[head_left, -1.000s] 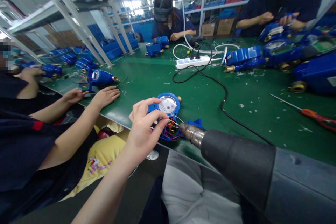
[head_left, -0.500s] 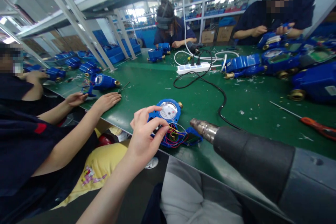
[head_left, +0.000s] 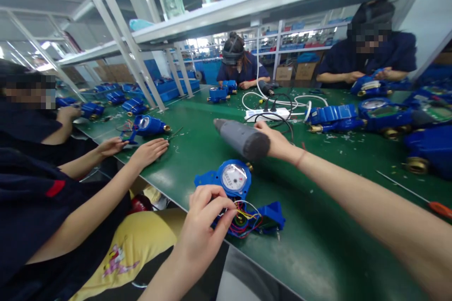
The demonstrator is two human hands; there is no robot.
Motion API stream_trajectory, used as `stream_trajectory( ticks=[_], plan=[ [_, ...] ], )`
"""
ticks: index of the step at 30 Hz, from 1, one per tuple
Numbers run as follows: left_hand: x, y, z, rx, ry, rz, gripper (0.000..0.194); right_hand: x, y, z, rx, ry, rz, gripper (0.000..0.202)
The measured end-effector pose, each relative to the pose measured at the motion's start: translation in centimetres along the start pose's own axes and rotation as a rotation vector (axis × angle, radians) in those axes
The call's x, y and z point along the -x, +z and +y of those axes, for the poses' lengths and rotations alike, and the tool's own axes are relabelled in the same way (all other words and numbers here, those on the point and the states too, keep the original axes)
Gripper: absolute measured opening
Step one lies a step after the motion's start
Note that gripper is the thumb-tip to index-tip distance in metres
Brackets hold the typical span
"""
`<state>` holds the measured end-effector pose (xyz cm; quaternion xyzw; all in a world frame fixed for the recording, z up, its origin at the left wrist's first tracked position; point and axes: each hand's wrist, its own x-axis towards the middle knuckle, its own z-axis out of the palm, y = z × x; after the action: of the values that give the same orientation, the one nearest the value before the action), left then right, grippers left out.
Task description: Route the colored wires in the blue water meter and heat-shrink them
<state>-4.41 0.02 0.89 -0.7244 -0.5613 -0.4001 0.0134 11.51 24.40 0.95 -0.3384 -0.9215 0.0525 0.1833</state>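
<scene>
Gun now farther (off meter)

Matt green, smooth-surfaced tabletop carries a round blue glossy plastic water meter with glazed dial, brass-coloured metal fitting and plastic-sheathed coloured wires; the dark grey heat gun shows a matt barrel.

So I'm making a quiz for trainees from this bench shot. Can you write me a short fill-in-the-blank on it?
1. The right hand holds a grey ____ gun above the table.
2. The left hand pinches the coloured ____ of the blue meter.
3. The table's surface is ____ in colour.

Missing words: heat; wires; green
</scene>
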Motion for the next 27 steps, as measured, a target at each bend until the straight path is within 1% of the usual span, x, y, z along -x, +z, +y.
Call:
stream_trajectory(
  ticks=[2,4,6,8,10,12,13,14,15,16,17,18,19,20,21,23,25,27],
  plan=[
    [0.0,0.1,-0.2,0.021,-0.010,-0.006,0.013,-3.5,1.8,-0.5,0.071,-0.052,-0.048,0.027],
    [0.1,0.1,-0.4,0.040,-0.025,-0.015,0.014,-6.7,4.2,-1.4,0.126,-0.107,-0.098,0.028],
    [0.3,0.1,-0.5,0.052,-0.034,-0.034,0.015,-9.0,6.4,-2.1,0.148,-0.157,-0.131,0.029],
    [0.4,0.1,-0.6,0.058,-0.036,-0.070,0.016,-10.2,7.6,-2.6,0.137,-0.202,-0.149,0.030],
    [0.6,0.0,-0.6,0.062,-0.040,-0.099,0.018,-9.8,7.4,-2.8,0.098,-0.236,-0.143,0.033],
    [0.7,-0.2,-0.6,0.060,-0.052,-0.114,0.019,-7.6,5.9,-3.2,0.041,-0.240,-0.083,0.033],
    [0.8,-0.2,-0.6,0.058,-0.056,-0.117,0.020,-5.7,4.8,-3.6,0.010,-0.223,-0.024,0.030],
    [0.8,-0.3,-0.6,0.055,-0.061,-0.119,0.019,-3.4,3.5,-4.2,-0.021,-0.195,0.048,0.023],
    [0.9,-0.3,-0.6,0.053,-0.064,-0.119,0.019,-0.6,2.3,-5.0,-0.051,-0.173,0.114,0.020],
    [0.9,-0.3,-0.5,0.052,-0.063,-0.115,0.019,2.4,1.1,-6.0,-0.083,-0.170,0.169,0.023],
    [1.0,-0.3,-0.5,0.053,-0.060,-0.112,0.019,5.4,0.1,-7.0,-0.145,-0.206,0.236,0.022],
    [1.1,-0.2,-0.4,0.056,-0.056,-0.106,0.019,8.1,-0.6,-8.0,-0.333,-0.331,0.316,0.013],
    [1.1,-0.2,-0.2,0.062,-0.053,-0.098,0.020,10.5,-1.0,-9.0,-0.433,-0.430,0.364,0.007],
    [1.2,-0.1,-0.1,0.069,-0.053,-0.087,0.020,12.4,-1.2,-9.7,-0.434,-0.469,0.357,0.007],
    [1.3,-0.1,0.1,0.075,-0.056,-0.072,0.020,13.7,-1.1,-10.4,-0.428,-0.466,0.349,0.007],
    [1.5,0.0,0.5,0.084,-0.072,-0.047,0.019,14.7,-0.6,-11.1,-0.372,-0.407,0.331,0.009],
    [1.6,0.1,0.9,0.080,-0.084,-0.044,0.018,14.3,0.0,-11.3,-0.374,-0.349,0.334,0.009],
    [1.7,0.3,1.3,0.068,-0.078,-0.068,0.016,13.7,0.4,-11.2,-0.416,-0.333,0.335,0.011]
  ],
)
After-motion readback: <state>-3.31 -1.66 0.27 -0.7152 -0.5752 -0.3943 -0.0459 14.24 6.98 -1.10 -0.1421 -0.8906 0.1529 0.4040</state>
